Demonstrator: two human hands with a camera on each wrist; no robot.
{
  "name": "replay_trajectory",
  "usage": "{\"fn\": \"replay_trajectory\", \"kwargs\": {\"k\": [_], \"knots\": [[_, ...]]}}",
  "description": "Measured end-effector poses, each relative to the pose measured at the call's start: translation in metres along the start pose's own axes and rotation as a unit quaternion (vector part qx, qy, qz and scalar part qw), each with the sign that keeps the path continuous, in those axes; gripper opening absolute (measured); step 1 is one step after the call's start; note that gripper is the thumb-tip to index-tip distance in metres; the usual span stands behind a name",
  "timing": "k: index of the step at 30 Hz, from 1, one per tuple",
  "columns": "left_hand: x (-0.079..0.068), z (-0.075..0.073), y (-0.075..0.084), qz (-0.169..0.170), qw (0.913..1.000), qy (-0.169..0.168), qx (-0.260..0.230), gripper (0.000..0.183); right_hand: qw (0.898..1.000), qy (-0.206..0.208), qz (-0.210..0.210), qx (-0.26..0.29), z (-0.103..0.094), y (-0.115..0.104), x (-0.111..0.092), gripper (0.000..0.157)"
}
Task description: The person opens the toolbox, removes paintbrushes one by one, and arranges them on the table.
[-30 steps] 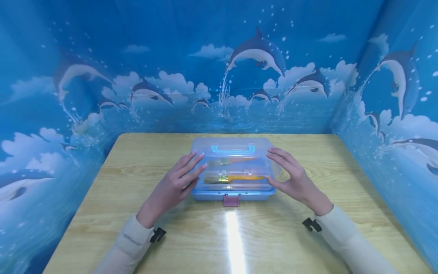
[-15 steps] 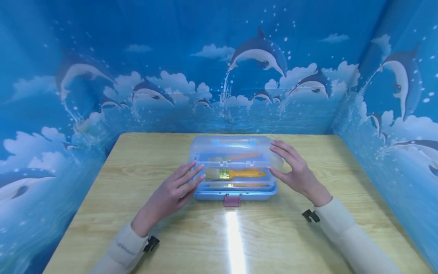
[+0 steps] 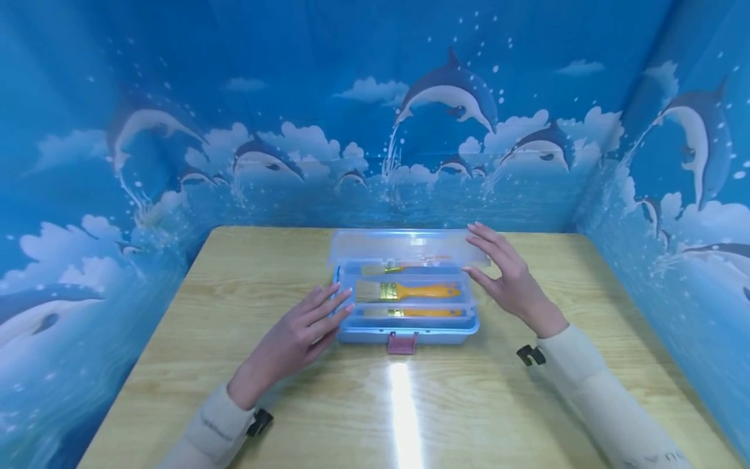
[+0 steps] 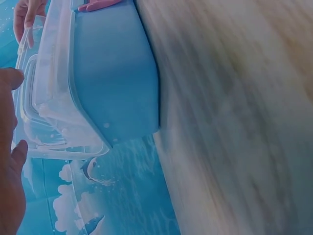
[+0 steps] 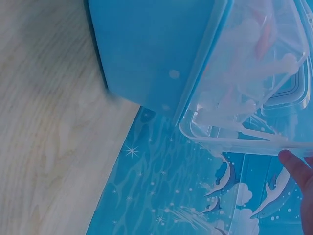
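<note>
A light-blue plastic box [image 3: 363,337] with a pink latch [image 3: 402,344] sits on the table, its clear lid [image 3: 375,246] swung up and back. Inside lie paintbrushes: a wide one with an orange handle [image 3: 428,291], a narrow one [image 3: 433,313] in front, and another [image 3: 389,268] behind. My right hand [image 3: 512,280] holds the lid's right end between thumb and fingers; a fingertip [image 5: 293,164] shows at the lid's edge in the right wrist view. My left hand [image 3: 293,335] has its fingers extended, fingertips over the box's left end.
The wooden table [image 3: 246,273] has a bright light streak [image 3: 404,410] in front of the box. A blue dolphin-print backdrop [image 3: 293,98] encloses the back and both sides, close behind the box.
The lid has swung from nearly closed to standing back, exposing the brushes. My right hand has moved up and away with it, while my left hand has shifted slightly lower beside the box.
</note>
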State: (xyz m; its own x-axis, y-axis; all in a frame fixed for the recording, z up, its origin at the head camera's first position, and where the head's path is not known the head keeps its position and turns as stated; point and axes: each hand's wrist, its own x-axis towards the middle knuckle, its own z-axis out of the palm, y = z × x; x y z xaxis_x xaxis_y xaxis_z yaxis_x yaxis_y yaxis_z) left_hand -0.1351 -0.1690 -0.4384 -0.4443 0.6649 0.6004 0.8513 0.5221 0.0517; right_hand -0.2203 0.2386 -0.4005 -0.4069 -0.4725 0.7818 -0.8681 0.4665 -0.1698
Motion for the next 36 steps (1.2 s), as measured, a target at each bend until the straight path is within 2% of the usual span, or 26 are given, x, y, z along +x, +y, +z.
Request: {"fn": "replay_trajectory", "kwargs": {"k": [13,23,31,36], "knots": [[-0.012,0.005,-0.003,0.011,0.9999,0.000,0.000,0.042,1.000,0.014,0.012,-0.005,0.003,0.016,0.011,0.054],[-0.022,0.004,-0.003,0.003,0.9999,-0.011,0.012,0.043,1.000,-0.001,0.012,-0.008,0.002,0.027,0.020,0.053],[-0.030,0.000,-0.004,0.003,0.9995,-0.032,0.008,0.040,0.999,-0.006,0.038,0.010,0.003,0.034,0.029,0.050],[-0.036,-0.001,-0.003,0.000,0.9986,-0.052,0.009,0.043,0.997,-0.019,0.074,0.009,0.003,0.037,0.032,0.043]]}}
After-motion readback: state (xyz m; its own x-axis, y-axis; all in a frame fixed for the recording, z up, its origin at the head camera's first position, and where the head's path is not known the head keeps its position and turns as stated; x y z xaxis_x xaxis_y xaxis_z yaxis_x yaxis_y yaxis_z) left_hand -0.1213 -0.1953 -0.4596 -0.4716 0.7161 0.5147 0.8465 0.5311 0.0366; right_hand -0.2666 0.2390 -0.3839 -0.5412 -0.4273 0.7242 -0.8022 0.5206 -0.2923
